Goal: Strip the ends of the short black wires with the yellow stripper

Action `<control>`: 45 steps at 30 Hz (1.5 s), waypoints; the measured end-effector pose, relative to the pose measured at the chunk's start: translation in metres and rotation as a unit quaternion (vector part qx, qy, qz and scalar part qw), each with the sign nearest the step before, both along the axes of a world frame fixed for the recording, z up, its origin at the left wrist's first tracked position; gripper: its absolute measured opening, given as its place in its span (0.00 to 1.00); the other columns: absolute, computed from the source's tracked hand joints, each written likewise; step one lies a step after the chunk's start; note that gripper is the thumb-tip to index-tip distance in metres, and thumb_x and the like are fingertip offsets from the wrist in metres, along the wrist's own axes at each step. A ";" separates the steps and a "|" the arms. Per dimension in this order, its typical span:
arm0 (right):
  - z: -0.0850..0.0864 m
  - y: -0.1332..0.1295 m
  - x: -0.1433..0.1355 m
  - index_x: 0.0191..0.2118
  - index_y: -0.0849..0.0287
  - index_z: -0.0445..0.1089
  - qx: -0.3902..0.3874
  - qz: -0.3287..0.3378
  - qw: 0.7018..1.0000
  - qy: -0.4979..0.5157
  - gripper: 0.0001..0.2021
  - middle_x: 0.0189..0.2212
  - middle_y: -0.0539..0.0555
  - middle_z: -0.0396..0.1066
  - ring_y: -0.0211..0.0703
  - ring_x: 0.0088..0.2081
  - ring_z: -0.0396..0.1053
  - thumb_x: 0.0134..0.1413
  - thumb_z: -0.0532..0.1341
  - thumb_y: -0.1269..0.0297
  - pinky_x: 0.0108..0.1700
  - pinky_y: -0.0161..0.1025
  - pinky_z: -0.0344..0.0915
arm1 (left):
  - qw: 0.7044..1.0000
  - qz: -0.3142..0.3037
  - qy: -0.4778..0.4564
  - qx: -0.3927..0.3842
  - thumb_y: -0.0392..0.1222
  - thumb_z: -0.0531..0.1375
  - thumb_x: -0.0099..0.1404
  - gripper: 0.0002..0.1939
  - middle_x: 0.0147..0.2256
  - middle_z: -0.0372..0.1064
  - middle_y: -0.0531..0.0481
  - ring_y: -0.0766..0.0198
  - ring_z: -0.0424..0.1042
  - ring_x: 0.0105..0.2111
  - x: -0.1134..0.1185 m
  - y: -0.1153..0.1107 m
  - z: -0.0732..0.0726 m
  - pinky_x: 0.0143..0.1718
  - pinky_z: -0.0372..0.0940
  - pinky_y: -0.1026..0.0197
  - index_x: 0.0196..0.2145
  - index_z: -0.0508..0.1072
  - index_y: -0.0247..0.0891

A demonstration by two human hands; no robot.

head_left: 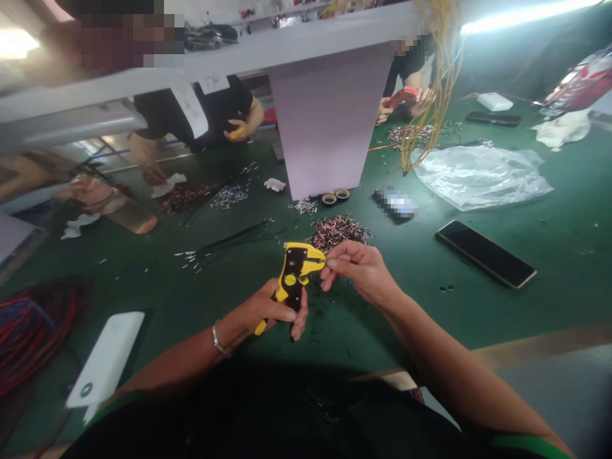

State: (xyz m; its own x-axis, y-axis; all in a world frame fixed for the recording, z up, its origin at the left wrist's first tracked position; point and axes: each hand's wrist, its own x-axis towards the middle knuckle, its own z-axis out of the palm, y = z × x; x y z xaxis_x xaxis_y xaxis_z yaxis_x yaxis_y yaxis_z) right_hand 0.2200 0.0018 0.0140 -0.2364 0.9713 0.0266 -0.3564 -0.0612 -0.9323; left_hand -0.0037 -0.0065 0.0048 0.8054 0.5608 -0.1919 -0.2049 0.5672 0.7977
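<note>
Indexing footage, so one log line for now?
left hand: grips yellow-black wire stripper | right hand: at stripper's nose | beyond: pile of wire pieces | right: phone on green table

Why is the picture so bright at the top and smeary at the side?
In the head view, the lamp at top right glares white; the red cables at the left edge look smeared, maybe from the lens or head movement; the yellow-and-black tool near the middle looks sharper.
</note>
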 end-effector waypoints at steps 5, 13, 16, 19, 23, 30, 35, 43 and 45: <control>-0.002 0.001 0.001 0.29 0.59 0.72 0.003 -0.002 1.000 -0.003 0.07 0.22 0.52 0.78 0.43 0.20 0.76 0.48 0.69 0.64 0.26 0.40 0.71 | 1.000 0.010 0.001 0.010 0.35 0.69 0.53 0.11 0.22 0.71 0.49 0.63 0.71 0.19 0.000 -0.001 -0.001 0.24 0.70 0.58 0.33 0.72 0.30; -0.004 0.002 0.001 0.29 0.59 0.72 0.001 0.004 1.000 0.004 0.07 0.22 0.52 0.78 0.42 0.20 0.76 0.48 0.69 0.63 0.26 0.40 0.71 | 0.999 0.037 0.014 0.009 0.33 0.68 0.54 0.09 0.19 0.70 0.51 0.64 0.69 0.16 0.002 -0.007 0.000 0.21 0.69 0.60 0.31 0.72 0.31; -0.003 0.002 0.001 0.29 0.59 0.72 0.001 0.009 1.000 0.009 0.08 0.22 0.52 0.78 0.43 0.20 0.76 0.48 0.69 0.63 0.26 0.41 0.72 | 0.999 0.035 0.015 0.010 0.34 0.68 0.55 0.09 0.18 0.69 0.52 0.65 0.68 0.16 0.002 -0.009 0.001 0.20 0.69 0.60 0.31 0.71 0.31; -0.001 0.002 0.002 0.30 0.59 0.72 0.008 0.016 1.000 0.008 0.08 0.23 0.52 0.78 0.43 0.21 0.76 0.48 0.70 0.62 0.26 0.41 0.72 | 0.999 0.036 0.022 0.013 0.34 0.68 0.55 0.09 0.18 0.68 0.52 0.66 0.68 0.16 0.002 -0.010 0.000 0.20 0.69 0.60 0.31 0.71 0.31; 0.001 0.001 0.005 0.30 0.59 0.72 0.019 0.022 1.000 -0.003 0.09 0.23 0.52 0.78 0.43 0.21 0.76 0.48 0.70 0.61 0.26 0.41 0.72 | 0.999 0.033 0.020 0.016 0.34 0.68 0.55 0.09 0.18 0.68 0.52 0.67 0.67 0.16 0.002 -0.012 -0.001 0.20 0.68 0.60 0.31 0.71 0.31; 0.001 -0.001 0.005 0.30 0.59 0.72 0.034 0.028 0.999 0.003 0.10 0.23 0.52 0.79 0.43 0.21 0.77 0.49 0.71 0.60 0.26 0.40 0.73 | 0.999 0.033 0.009 0.004 0.34 0.68 0.55 0.09 0.19 0.67 0.53 0.68 0.65 0.16 0.001 -0.015 0.001 0.20 0.67 0.62 0.31 0.71 0.31; 0.000 0.000 0.005 0.30 0.59 0.72 0.032 0.024 0.999 0.001 0.10 0.23 0.52 0.78 0.42 0.21 0.76 0.49 0.70 0.60 0.26 0.40 0.73 | 1.000 0.029 0.000 0.004 0.33 0.68 0.55 0.09 0.20 0.68 0.52 0.67 0.67 0.17 0.003 -0.013 0.000 0.21 0.68 0.61 0.32 0.72 0.31; 0.002 0.000 0.005 0.30 0.58 0.71 0.024 0.013 0.999 -0.030 0.11 0.23 0.51 0.78 0.42 0.22 0.76 0.48 0.70 0.58 0.28 0.41 0.72 | 0.999 0.009 -0.026 -0.016 0.35 0.69 0.51 0.12 0.25 0.70 0.49 0.63 0.70 0.22 0.006 -0.009 0.004 0.26 0.69 0.57 0.34 0.73 0.30; 0.002 0.000 0.005 0.30 0.58 0.71 0.025 0.011 0.999 -0.037 0.11 0.23 0.52 0.78 0.42 0.22 0.76 0.48 0.70 0.57 0.28 0.41 0.72 | 0.999 0.014 -0.024 -0.020 0.34 0.68 0.51 0.12 0.26 0.70 0.49 0.63 0.70 0.22 0.005 -0.009 0.005 0.26 0.69 0.56 0.35 0.73 0.30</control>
